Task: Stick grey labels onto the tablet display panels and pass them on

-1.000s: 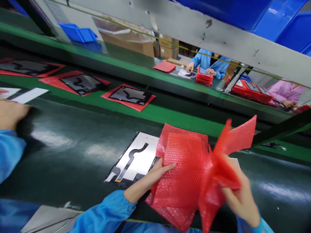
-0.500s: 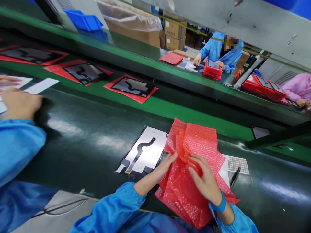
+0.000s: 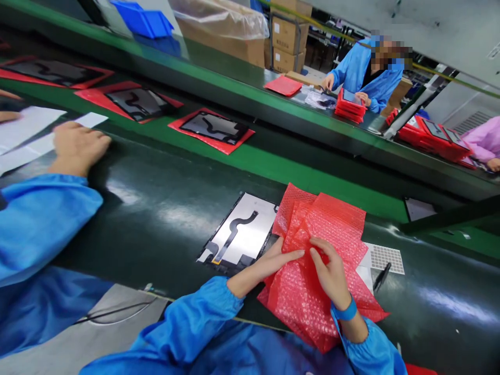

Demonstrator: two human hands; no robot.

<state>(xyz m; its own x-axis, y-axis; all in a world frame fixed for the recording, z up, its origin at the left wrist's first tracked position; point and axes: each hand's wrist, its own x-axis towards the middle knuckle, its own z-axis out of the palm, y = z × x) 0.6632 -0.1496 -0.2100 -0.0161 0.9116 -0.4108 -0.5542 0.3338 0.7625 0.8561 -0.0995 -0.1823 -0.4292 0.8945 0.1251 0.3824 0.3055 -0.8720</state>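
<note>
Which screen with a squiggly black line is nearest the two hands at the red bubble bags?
The silvery panel, lying directly on the dark worktop beside the left hand. The look-alike panels on the green strip are farther off, on red wrappers.

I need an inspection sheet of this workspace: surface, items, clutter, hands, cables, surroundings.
Surface: dark green workbench, glossy with glare.
Items: overlapping red bubble-wrap bags; silver-backed display panel to their left.
Clutter: black pen-like tool by a grid-printed sheet.
Hands: left hand against the bags, grip unclear; right hand over them, thumb and forefinger parted.
Cables: black flex cable on the panel; thin cables below the bench edge.
Surroundings: co-worker's hand at left; blue bin beyond.
</note>
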